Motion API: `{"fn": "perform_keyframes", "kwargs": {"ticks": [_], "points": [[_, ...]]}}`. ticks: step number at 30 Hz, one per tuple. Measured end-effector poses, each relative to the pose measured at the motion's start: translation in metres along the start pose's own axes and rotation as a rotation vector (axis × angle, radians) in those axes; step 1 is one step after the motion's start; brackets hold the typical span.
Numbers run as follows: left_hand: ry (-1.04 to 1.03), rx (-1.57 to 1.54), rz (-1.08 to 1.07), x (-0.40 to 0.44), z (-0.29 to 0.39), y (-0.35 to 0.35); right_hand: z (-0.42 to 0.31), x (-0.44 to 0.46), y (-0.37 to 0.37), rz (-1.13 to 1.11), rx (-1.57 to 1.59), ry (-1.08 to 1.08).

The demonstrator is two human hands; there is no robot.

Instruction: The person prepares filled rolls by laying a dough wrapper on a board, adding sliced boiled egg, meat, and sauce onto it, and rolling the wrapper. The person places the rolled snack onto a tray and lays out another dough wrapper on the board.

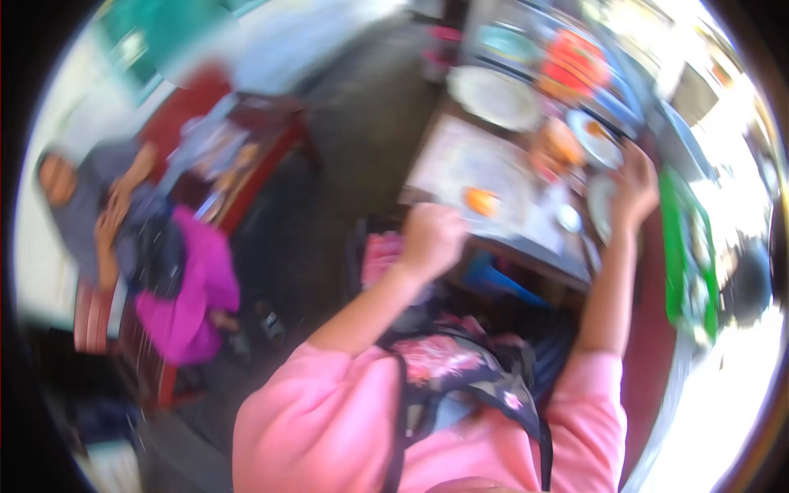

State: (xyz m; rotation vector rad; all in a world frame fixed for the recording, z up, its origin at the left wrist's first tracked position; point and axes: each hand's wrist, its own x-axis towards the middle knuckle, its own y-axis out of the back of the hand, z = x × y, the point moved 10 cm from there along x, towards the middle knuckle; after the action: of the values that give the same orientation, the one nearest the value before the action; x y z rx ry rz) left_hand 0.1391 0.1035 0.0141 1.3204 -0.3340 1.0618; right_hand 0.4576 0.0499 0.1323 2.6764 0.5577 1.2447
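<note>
My left hand (pixel 434 240) is closed at the near left edge of a pale round board or plate (pixel 493 177), with an orange-yellow piece (pixel 482 201) lying on it. What the fingers hold, if anything, is too blurred to make out. On the right, my right hand (pixel 635 187) is raised beside a small white plate (pixel 593 138) with orange-brown food on it; its fingertips are near the plate's right edge and smeared by motion. An orange and red item (pixel 557 148) lies between the board and the small plate.
Behind the board are a large pale plate (pixel 495 97) and a red-orange container (pixel 574 62). A green tray (pixel 689 255) is at the right. To the left, a seated person (pixel 152 222) is near a red-brown table (pixel 267 135). A blue object (pixel 509 283) shows under my table.
</note>
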Motion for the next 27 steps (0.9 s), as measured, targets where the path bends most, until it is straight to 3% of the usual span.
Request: {"fn": "perform_keyframes", "kwargs": {"ticks": [1,7,14,15,19,21,23,25,27], "points": [[0.034,-0.004,-0.003,0.001,0.0,-0.001,0.015,0.002,0.001,0.035,0.144,-0.098],[0.055,-0.05,-0.049,0.005,0.007,0.0,0.008,0.004,0.002,0.087,0.212,-0.069],[0.062,-0.042,-0.045,0.005,0.007,0.005,0.017,-0.009,-0.033,-0.044,0.074,-0.012],[0.06,-0.042,-0.047,0.006,0.008,0.005,0.033,-0.014,-0.044,-0.124,0.101,-0.14],[0.029,-0.031,-0.072,0.009,0.009,0.007,-0.043,-0.04,-0.015,0.117,-0.293,0.311],[0.023,-0.038,-0.068,0.011,0.009,0.007,-0.064,-0.063,-0.009,0.086,-0.174,0.346],[0.001,-0.044,-0.037,0.015,0.012,0.012,-0.066,-0.106,-0.049,-0.396,0.047,0.181],[-0.011,-0.045,-0.021,0.02,0.013,0.017,-0.099,-0.154,-0.067,-0.551,0.144,0.397],[-0.005,-0.045,-0.026,0.027,0.011,0.02,-0.097,-0.174,-0.078,-0.582,0.105,0.408]]}}
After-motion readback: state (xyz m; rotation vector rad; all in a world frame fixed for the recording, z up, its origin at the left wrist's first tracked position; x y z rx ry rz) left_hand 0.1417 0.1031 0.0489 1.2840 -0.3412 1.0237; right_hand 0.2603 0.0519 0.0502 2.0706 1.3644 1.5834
